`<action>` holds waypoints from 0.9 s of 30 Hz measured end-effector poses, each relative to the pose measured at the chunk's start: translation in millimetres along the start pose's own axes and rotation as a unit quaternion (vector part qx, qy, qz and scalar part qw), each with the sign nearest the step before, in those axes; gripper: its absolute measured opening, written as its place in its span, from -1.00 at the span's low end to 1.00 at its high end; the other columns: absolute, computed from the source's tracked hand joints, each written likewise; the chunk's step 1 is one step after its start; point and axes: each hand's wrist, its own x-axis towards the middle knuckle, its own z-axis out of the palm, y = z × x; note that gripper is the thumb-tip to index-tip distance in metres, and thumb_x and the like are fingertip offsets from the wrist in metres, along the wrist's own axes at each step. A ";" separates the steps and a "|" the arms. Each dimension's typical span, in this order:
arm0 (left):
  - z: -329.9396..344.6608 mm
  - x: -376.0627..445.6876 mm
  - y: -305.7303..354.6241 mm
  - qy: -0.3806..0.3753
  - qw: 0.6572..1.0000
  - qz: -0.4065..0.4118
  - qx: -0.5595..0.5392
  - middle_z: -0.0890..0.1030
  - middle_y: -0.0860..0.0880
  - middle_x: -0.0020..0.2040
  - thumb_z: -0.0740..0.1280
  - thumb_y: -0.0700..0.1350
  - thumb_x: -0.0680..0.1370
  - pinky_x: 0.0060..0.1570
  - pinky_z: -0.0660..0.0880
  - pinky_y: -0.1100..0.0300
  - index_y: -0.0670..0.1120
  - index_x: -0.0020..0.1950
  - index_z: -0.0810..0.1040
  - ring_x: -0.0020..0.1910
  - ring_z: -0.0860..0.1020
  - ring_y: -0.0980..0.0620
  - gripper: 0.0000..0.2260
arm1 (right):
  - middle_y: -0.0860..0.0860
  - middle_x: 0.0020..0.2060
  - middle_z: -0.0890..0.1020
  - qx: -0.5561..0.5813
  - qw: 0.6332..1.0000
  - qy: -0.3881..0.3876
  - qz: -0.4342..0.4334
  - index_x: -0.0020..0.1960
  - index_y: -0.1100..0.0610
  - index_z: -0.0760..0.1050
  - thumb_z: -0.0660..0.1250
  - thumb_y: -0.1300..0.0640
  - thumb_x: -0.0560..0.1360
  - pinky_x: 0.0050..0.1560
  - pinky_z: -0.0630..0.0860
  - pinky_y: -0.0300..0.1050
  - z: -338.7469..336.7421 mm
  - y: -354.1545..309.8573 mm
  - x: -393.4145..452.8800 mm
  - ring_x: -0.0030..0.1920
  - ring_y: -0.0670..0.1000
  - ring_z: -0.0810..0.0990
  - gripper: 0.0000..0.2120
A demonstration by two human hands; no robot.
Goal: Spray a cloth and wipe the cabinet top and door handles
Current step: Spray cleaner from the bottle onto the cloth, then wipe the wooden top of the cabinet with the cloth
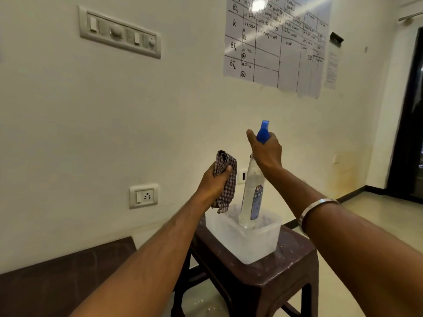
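My left hand (214, 180) grips a bunched checked cloth (226, 179), held up just left of the spray bottle. My right hand (266, 149) is wrapped round the neck of a clear spray bottle (253, 195) with a blue trigger head (263, 131). The bottle stands tilted, its base inside a translucent plastic tub (245, 239). The dark brown cabinet top (57, 277) lies at the lower left below my left forearm. No door handles are in view.
The tub sits on a dark brown plastic stool (293, 268). A wall socket (143, 196) and a switch panel (120, 32) are on the cream wall, with a handwritten chart (274, 42) above. A dark doorway (409, 124) is at far right.
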 end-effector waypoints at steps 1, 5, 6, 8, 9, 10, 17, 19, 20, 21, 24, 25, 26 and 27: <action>-0.4 0.9 -2.4 0.003 1.000 -0.003 0.003 0.55 0.06 0.06 0.25 0.12 0.58 -0.15 0.44 0.28 0.01 0.37 0.41 -0.05 0.54 0.12 -0.61 | 0.01 -0.20 0.48 -0.003 1.000 0.000 0.007 0.08 0.13 0.39 0.32 -0.17 0.51 -0.26 0.44 -0.22 1.8 6.3 -1.2 -0.29 -0.05 0.46 -0.62; -2.7 1.2 -13.1 0.014 1.000 -0.009 0.012 0.54 0.04 0.09 0.25 0.14 0.57 -0.10 0.45 0.24 0.01 0.37 0.42 -0.01 0.53 0.07 -0.59 | -0.04 -0.26 0.45 -0.032 0.999 -0.015 0.038 0.07 0.12 0.36 0.33 -0.16 0.50 -0.35 0.35 -0.24 7.7 41.1 -16.3 -0.34 -0.10 0.41 -0.62; -3.6 0.5 -15.9 0.015 1.000 -0.011 0.011 0.55 0.04 0.08 0.26 0.14 0.57 -0.12 0.45 0.24 0.01 0.36 0.43 -0.01 0.54 0.08 -0.60 | -0.04 -0.27 0.44 -0.041 0.998 -0.023 0.044 0.06 0.13 0.36 0.33 -0.16 0.50 -0.36 0.34 -0.24 8.7 50.2 -22.1 -0.35 -0.10 0.40 -0.62; -5.3 -0.4 -19.9 0.017 1.000 -0.013 0.003 0.57 0.04 0.08 0.26 0.14 0.57 -0.11 0.46 0.24 0.01 0.33 0.45 0.00 0.55 0.07 -0.62 | -0.04 -0.27 0.44 -0.053 0.997 -0.032 0.055 0.06 0.12 0.36 0.33 -0.16 0.50 -0.36 0.34 -0.24 9.3 64.9 -31.7 -0.35 -0.10 0.39 -0.62; -6.1 -1.0 -21.2 0.018 1.000 -0.014 -0.002 0.57 0.04 0.07 0.27 0.14 0.57 -0.11 0.47 0.24 0.01 0.32 0.46 -0.01 0.56 0.08 -0.63 | -0.03 -0.27 0.44 -0.056 0.996 -0.032 0.059 0.06 0.12 0.36 0.33 -0.16 0.50 -0.37 0.34 -0.24 8.7 69.9 -35.2 -0.36 -0.10 0.39 -0.62; -6.6 -1.7 -22.1 0.020 1.000 -0.014 -0.005 0.58 0.04 0.06 0.27 0.14 0.57 -0.10 0.48 0.24 0.01 0.31 0.47 -0.01 0.56 0.08 -0.64 | -0.04 -0.27 0.44 -0.057 0.996 -0.030 0.060 0.06 0.12 0.36 0.34 -0.16 0.50 -0.37 0.33 -0.24 7.2 72.5 -37.5 -0.36 -0.10 0.39 -0.62; -14.0 -10.4 -26.0 0.027 0.999 -0.025 -0.020 0.58 0.13 -0.05 0.28 0.15 0.55 -0.16 0.48 0.25 0.09 0.18 0.48 -0.06 0.57 0.15 -0.74 | 0.07 0.02 0.54 -0.062 0.991 -0.046 0.108 0.22 0.14 0.33 0.41 -0.15 0.44 -0.10 0.42 -0.06 -1.3 65.5 -46.9 -0.11 0.04 0.51 -0.46; -17.8 -13.8 -23.2 0.027 0.999 -0.026 -0.024 0.60 0.13 -0.04 0.29 0.16 0.55 -0.13 0.50 0.22 0.08 0.19 0.48 -0.04 0.58 0.12 -0.73 | 0.13 0.20 0.49 -0.089 0.987 -0.049 0.128 0.33 0.17 0.27 0.44 -0.18 0.40 0.12 0.46 0.09 -5.8 64.2 -52.0 0.08 0.12 0.52 -0.32; -20.2 -16.3 -20.9 0.028 0.999 -0.025 -0.024 0.60 0.13 -0.04 0.29 0.16 0.55 -0.13 0.50 0.22 0.08 0.18 0.49 -0.04 0.58 0.12 -0.73 | 0.17 0.31 0.40 -0.119 0.982 -0.045 0.138 0.41 0.17 0.20 0.44 -0.22 0.38 0.26 0.40 0.19 -8.1 62.6 -55.7 0.22 0.18 0.46 -0.20; -23.0 -19.4 -17.9 0.030 0.999 -0.023 -0.023 0.60 0.13 -0.04 0.29 0.16 0.54 -0.15 0.49 0.23 0.10 0.15 0.49 -0.04 0.58 0.13 -0.75 | 0.19 0.41 0.26 -0.154 0.976 -0.036 0.147 0.48 0.17 0.10 0.44 -0.27 0.35 0.35 0.30 0.24 -9.5 59.4 -60.1 0.36 0.22 0.34 -0.07; -33.2 -29.2 -8.4 0.033 0.999 -0.023 -0.027 0.59 0.15 -0.05 0.30 0.17 0.54 -0.16 0.48 0.24 0.16 0.03 0.49 -0.05 0.57 0.15 -0.86 | 0.18 0.50 0.03 -0.187 0.975 0.057 0.106 0.54 0.17 -0.05 0.39 -0.30 0.37 0.44 0.12 0.24 -10.0 39.8 -77.9 0.50 0.22 0.08 0.01; -37.1 -33.1 -5.9 0.035 0.999 -0.025 -0.032 0.60 0.14 -0.05 0.30 0.16 0.54 -0.15 0.49 0.23 0.17 -0.01 0.49 -0.05 0.57 0.15 -0.88 | 0.18 0.50 0.06 -0.174 0.977 0.104 0.068 0.52 0.18 0.00 0.37 -0.25 0.41 0.43 0.13 0.22 -10.1 31.7 -84.6 0.48 0.21 0.12 -0.07; -41.1 -38.3 -3.3 0.037 0.998 -0.026 -0.039 0.60 0.12 -0.04 0.31 0.16 0.54 -0.13 0.50 0.22 0.16 -0.02 0.50 -0.05 0.58 0.13 -0.89 | 0.18 0.48 0.12 -0.155 0.977 0.146 0.024 0.50 0.18 0.07 0.36 -0.18 0.45 0.42 0.16 0.19 -10.2 23.0 -92.2 0.45 0.19 0.19 -0.17; -44.8 -44.3 -0.9 0.040 0.998 -0.028 -0.046 0.62 0.10 -0.02 0.31 0.15 0.54 -0.08 0.53 0.18 0.15 0.01 0.51 -0.03 0.59 0.11 -0.87 | 0.17 0.44 0.19 -0.136 0.975 0.175 -0.023 0.47 0.18 0.14 0.36 -0.09 0.47 0.41 0.22 0.15 -9.8 13.8 -101.0 0.41 0.16 0.25 -0.28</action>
